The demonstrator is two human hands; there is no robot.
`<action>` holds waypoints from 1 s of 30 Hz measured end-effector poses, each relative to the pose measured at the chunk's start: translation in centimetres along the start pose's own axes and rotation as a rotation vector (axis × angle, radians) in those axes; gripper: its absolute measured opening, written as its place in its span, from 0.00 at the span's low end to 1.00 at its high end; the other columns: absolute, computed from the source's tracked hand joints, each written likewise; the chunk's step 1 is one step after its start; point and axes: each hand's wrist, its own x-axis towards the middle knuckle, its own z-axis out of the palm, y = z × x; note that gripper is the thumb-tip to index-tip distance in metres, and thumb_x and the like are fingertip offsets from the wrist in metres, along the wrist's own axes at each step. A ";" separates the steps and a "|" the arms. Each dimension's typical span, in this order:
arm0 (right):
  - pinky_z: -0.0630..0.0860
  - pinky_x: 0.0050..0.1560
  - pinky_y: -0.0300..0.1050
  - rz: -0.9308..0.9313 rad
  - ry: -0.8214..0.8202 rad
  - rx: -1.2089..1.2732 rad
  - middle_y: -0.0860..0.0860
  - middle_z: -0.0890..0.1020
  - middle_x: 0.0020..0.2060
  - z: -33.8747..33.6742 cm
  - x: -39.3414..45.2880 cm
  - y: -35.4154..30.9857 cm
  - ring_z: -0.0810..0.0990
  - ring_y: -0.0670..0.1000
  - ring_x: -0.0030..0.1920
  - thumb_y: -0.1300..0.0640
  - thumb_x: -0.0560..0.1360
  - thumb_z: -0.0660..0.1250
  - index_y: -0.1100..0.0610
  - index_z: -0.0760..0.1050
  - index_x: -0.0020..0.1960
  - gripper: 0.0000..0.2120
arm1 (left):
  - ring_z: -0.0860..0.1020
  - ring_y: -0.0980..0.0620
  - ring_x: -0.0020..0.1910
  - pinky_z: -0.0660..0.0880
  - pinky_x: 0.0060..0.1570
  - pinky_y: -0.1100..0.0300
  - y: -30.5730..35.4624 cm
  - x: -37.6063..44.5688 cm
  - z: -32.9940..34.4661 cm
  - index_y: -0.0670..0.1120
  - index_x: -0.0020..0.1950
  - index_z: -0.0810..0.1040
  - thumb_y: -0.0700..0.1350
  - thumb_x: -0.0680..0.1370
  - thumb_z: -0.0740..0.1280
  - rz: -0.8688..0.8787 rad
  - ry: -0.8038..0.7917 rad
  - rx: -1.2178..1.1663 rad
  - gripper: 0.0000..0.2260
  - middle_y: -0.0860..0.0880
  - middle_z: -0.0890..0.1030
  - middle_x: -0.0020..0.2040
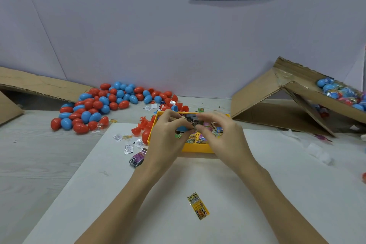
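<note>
Both hands meet above a yellow tray (195, 147) filled with several small colourful packets. My left hand (168, 134) curls its fingers round a blue egg half (181, 129). My right hand (219, 134) pinches something small and dark (193, 123) at the egg half's rim; its fingers are blurred. What exactly it pinches I cannot make out. A yellow printed packet (198, 205) lies alone on the white sheet (277, 194) nearer to me.
A heap of red and blue plastic eggs (103, 103) spreads at the back left. Open red egg halves (142, 128) and small sachets (127, 145) lie left of the tray. Cardboard flaps stand at the left (39, 85) and right (277, 101); the right box holds wrapped eggs (340, 93).
</note>
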 end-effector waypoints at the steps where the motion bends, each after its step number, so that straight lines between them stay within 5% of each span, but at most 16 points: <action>1: 0.76 0.62 0.42 -0.035 -0.041 -0.082 0.45 0.83 0.55 0.2 -0.1 0.0 0.78 0.45 0.59 0.53 0.78 0.73 0.51 0.83 0.62 0.13 | 0.77 0.51 0.49 0.79 0.48 0.60 0.0 0.0 0.0 0.46 0.49 0.87 0.41 0.73 0.79 0.015 -0.005 0.016 0.06 0.48 0.78 0.53; 5: 0.76 0.59 0.54 -0.051 -0.104 -0.287 0.49 0.85 0.50 0.9 -0.1 0.1 0.79 0.50 0.54 0.57 0.79 0.72 0.53 0.84 0.56 0.07 | 0.77 0.50 0.51 0.78 0.49 0.58 0.0 -0.1 0.0 0.46 0.47 0.87 0.43 0.72 0.79 0.020 -0.034 0.043 0.06 0.48 0.78 0.53; 9: 0.78 0.58 0.52 -0.020 -0.064 -0.277 0.48 0.87 0.48 0.3 -0.3 0.1 0.83 0.50 0.51 0.59 0.80 0.70 0.53 0.86 0.53 0.06 | 0.75 0.53 0.53 0.78 0.49 0.59 -0.2 0.1 -0.1 0.48 0.48 0.88 0.45 0.73 0.78 -0.034 -0.112 0.018 0.05 0.52 0.77 0.53; 14: 0.70 0.72 0.52 0.139 -0.180 -0.450 0.51 0.82 0.65 -0.3 0.1 1.0 0.77 0.53 0.68 0.67 0.80 0.64 0.53 0.84 0.63 0.18 | 0.75 0.52 0.54 0.72 0.48 0.67 -0.6 0.2 0.1 0.47 0.50 0.87 0.43 0.74 0.77 -0.081 -0.119 0.044 0.05 0.53 0.76 0.53; 17: 0.67 0.76 0.48 0.098 -0.098 -0.361 0.51 0.77 0.71 -0.4 0.1 0.7 0.72 0.52 0.73 0.67 0.81 0.63 0.54 0.79 0.69 0.20 | 0.74 0.53 0.54 0.72 0.49 0.67 -0.7 0.2 0.1 0.47 0.51 0.87 0.42 0.75 0.77 -0.087 -0.117 0.055 0.06 0.53 0.75 0.53; 21: 0.73 0.59 0.28 0.012 -0.053 -0.126 0.46 0.84 0.59 0.2 -0.1 -0.2 0.79 0.40 0.57 0.52 0.80 0.70 0.52 0.82 0.65 0.15 | 0.75 0.52 0.54 0.75 0.49 0.66 -0.6 0.2 0.2 0.47 0.51 0.87 0.43 0.74 0.78 -0.074 -0.114 0.046 0.07 0.52 0.77 0.54; 24: 0.77 0.57 0.35 0.016 -0.136 -0.198 0.47 0.86 0.51 1.0 -0.2 0.1 0.81 0.42 0.49 0.55 0.78 0.73 0.53 0.84 0.59 0.10 | 0.76 0.52 0.53 0.78 0.49 0.62 -0.6 0.1 0.2 0.48 0.50 0.87 0.44 0.73 0.78 -0.064 -0.116 0.025 0.07 0.52 0.77 0.54; 30: 0.78 0.40 0.31 0.217 0.085 0.003 0.42 0.85 0.36 -0.2 0.0 0.9 0.83 0.40 0.40 0.51 0.78 0.74 0.51 0.87 0.45 0.06 | 0.81 0.55 0.49 0.80 0.47 0.64 0.1 0.5 -0.6 0.51 0.58 0.86 0.42 0.78 0.73 -0.176 -0.108 -0.277 0.10 0.52 0.80 0.57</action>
